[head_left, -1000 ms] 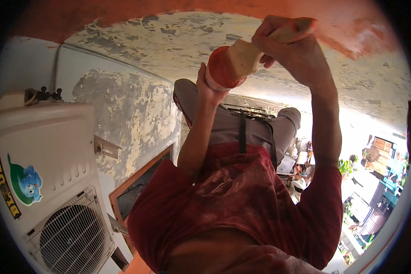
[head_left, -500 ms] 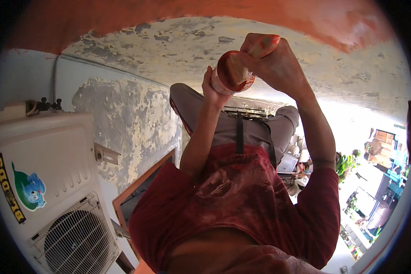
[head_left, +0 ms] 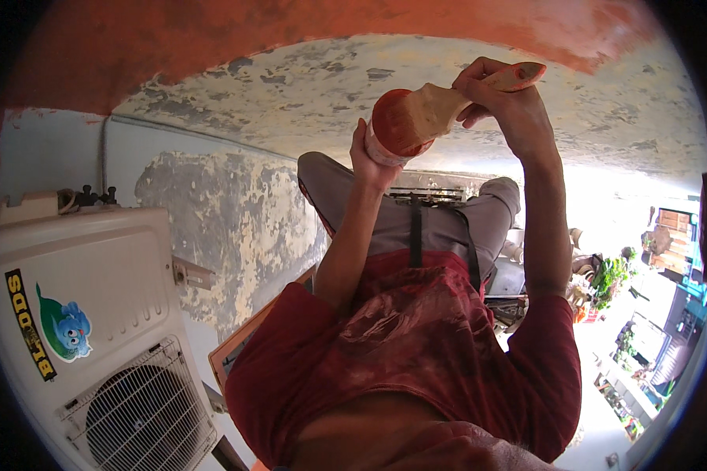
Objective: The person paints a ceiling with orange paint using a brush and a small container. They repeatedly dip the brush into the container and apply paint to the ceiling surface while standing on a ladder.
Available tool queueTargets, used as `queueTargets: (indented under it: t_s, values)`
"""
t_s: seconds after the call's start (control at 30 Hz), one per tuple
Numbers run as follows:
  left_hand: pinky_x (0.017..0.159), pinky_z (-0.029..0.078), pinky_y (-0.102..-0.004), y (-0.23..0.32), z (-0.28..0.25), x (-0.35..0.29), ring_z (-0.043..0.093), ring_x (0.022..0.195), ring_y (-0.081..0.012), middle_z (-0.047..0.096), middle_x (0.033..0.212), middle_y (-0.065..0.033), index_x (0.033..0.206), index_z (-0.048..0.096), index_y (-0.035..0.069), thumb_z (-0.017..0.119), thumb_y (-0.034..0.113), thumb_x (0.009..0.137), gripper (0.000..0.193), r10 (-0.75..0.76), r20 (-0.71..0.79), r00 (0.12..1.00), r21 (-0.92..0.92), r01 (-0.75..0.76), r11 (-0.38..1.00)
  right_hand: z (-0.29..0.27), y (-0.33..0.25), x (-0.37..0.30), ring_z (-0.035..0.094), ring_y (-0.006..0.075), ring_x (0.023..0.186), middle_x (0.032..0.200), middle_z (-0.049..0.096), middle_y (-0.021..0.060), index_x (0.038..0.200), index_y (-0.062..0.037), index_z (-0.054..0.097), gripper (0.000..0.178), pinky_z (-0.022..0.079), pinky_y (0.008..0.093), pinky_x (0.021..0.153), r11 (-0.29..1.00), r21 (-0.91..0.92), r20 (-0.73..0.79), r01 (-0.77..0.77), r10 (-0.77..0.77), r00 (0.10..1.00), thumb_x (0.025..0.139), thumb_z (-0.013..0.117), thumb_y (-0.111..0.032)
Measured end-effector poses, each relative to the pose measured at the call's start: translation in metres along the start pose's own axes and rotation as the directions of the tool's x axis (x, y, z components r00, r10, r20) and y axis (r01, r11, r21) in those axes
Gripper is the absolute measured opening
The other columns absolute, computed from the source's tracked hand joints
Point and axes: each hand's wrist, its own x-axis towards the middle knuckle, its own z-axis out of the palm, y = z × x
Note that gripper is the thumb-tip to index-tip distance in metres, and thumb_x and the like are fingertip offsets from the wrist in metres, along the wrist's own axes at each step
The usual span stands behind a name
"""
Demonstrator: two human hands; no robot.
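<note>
My left hand [head_left: 373, 163] is wrapped around a small round tub [head_left: 387, 154] of orange-red paint, its mouth tilted toward me. In my right hand [head_left: 501, 98] is a wide paintbrush [head_left: 441, 107], gripped by its wooden handle, which has orange paint smeared on its end. The bristles reach into the tub, against the inside of its rim, and are partly coated with paint. Just beyond both hands stands the wall [head_left: 314, 82], orange-red in its upper band and bare, patchy grey and cream beneath.
An air conditioner outdoor unit [head_left: 86, 290] with a fan grille juts out at the left, held by a metal bracket [head_left: 193, 274]. Behind it runs a peeling side wall [head_left: 220, 220] with a framed window. Far below on the right are green plants [head_left: 611, 276] and bright ground.
My right hand has moved right and away from the tub, so more of the brush shows and its handle points further right. The view has shifted slightly; my left hand still holds the tub.
</note>
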Motion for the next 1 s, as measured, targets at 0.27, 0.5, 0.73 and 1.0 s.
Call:
queueTargets:
  t_s: [0.27,0.5,0.73,1.0]
  values:
    - [0.071,0.055,-0.0495,-0.011,0.012,0.001,0.056,0.114,-0.037,0.051,0.135,-0.0152,0.144,0.04,0.016,0.033,0.059,0.096,0.064,-0.019,-0.113,0.993,-0.033,0.015,0.999,-0.003,0.016,-0.003,0.066,0.0154,0.065,0.082,0.066,0.0094,0.087,0.0035,0.064,0.017,0.055,0.0252,0.06,0.986,0.165,-0.037,-0.026,0.032,0.999,0.088,0.061,-0.013]
    - [0.071,0.055,-0.0502,-0.011,-0.006,0.005,0.056,0.114,-0.039,0.051,0.134,-0.0168,0.145,0.039,0.013,0.033,0.06,0.096,0.067,-0.007,0.066,0.998,0.016,0.006,1.0,-0.001,0.026,-0.004,0.066,0.0162,0.066,0.082,0.066,0.0099,0.087,0.0025,0.065,0.016,0.055,0.0257,0.06,0.965,0.261,-0.055,-0.018,0.033,0.998,0.088,0.06,-0.013]
    - [0.079,0.054,-0.0526,-0.003,-0.009,0.004,0.055,0.118,-0.0395,0.05,0.137,-0.0169,0.144,0.04,0.013,0.033,0.059,0.096,0.066,0.013,0.048,0.999,0.057,-0.015,0.998,-0.001,0.007,-0.011,0.065,0.0135,0.066,0.08,0.067,0.0062,0.087,0.001,0.065,0.014,0.054,0.0252,0.06,0.998,0.024,-0.046,0.052,-0.051,0.998,0.087,0.064,-0.013]
    - [0.086,0.05,-0.0546,-0.009,-0.005,0.003,0.051,0.123,-0.0365,0.05,0.138,-0.0145,0.144,0.041,0.019,0.036,0.059,0.095,0.064,-0.018,0.018,1.0,0.022,0.018,1.0,0.034,0.002,-0.01,0.064,0.0325,0.057,0.062,0.062,0.0131,0.078,-0.0038,0.065,0.018,0.052,0.0382,0.056,0.776,-0.52,0.042,0.359,-0.396,0.917,0.08,0.07,-0.021]
